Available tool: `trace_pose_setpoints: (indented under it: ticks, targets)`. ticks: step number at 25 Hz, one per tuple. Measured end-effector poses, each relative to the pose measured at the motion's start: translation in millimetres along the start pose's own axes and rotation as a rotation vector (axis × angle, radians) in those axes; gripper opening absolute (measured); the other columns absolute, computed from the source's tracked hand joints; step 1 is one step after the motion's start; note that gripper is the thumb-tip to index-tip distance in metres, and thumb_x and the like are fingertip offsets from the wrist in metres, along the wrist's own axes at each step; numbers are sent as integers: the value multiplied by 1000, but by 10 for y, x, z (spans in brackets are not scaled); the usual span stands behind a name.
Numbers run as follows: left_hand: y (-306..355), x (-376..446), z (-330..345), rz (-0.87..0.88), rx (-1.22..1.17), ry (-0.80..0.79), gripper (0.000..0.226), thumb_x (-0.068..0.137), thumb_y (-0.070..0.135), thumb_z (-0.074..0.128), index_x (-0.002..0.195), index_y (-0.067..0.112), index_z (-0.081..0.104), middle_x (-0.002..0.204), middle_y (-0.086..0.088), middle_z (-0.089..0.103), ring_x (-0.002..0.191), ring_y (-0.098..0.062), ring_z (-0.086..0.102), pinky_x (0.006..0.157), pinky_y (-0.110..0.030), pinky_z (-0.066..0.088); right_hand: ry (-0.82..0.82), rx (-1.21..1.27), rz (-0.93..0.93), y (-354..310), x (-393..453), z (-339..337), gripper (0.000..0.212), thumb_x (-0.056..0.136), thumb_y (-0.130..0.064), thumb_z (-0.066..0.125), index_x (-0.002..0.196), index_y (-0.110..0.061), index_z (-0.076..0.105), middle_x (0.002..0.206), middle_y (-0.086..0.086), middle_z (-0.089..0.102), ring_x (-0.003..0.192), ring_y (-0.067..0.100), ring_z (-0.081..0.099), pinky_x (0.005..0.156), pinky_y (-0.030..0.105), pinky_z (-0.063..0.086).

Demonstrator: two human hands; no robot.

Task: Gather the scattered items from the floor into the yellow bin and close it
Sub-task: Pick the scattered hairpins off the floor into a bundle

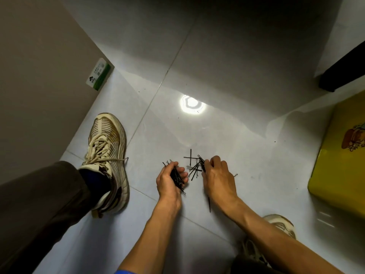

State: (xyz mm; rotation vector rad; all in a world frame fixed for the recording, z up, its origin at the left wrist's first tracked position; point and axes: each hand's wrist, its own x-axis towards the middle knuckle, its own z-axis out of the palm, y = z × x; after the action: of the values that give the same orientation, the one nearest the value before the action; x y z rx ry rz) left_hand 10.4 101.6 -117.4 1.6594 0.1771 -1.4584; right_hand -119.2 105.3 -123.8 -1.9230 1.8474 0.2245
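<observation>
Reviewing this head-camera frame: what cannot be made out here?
- Yellow bin: cut off by the right edge, so lid state unknown.
- Hairpins under the right hand: hidden by its fingers.
- Bundle in the left hand: count too dense to tell.
- Green label: print too small.

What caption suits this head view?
Left hand holds gathered hairpins while right hand picks more beside the yellow bin.

left hand [169, 179] gripping hairpin bundle [178, 178], right hand [218, 176] pinching hairpins [194, 168]
</observation>
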Motion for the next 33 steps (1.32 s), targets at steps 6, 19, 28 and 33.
trace_pose_setpoints:
  ticks: [6, 19, 28, 33]
  targets:
    - [-54, -14, 72, -27, 0, -16, 12, 93, 18, 54, 92, 7, 60, 73, -12, 59, 60, -23, 56, 51, -27, 44, -13, -251, -127, -54, 9, -144, 26, 64, 14, 59, 82, -3, 65, 78, 11, 59, 64, 27, 58, 41, 31, 37]
    - [-72, -54, 217, -151, -88, -169, 32, 98, 37, 49, 100, 8, 62, 85, -14, 67, 73, -28, 66, 51, -31, 52, -331, 1199, 255, 38, 150, -575, 6, 82, 1, 71, 84, -4, 69, 80, 11, 74, 62, 20, 70, 61, 31, 60]
    - [25, -42, 222, -125, -131, -139, 28, 98, 28, 47, 88, 8, 63, 66, -8, 61, 55, -20, 59, 50, -27, 45, -70, 1039, 92, 152, -88, -670, 20, 90, -16, 61, 99, -29, 73, 93, -13, 74, 86, 4, 69, 75, 21, 53]
    - [15, -78, 126, -116, -44, -102, 7, 90, 9, 56, 84, 8, 60, 59, -7, 57, 46, -19, 56, 40, -21, 39, -82, 38, 65, 723, -334, -123, 19, 89, -17, 54, 108, -12, 53, 106, 6, 52, 92, 27, 51, 66, 33, 39]
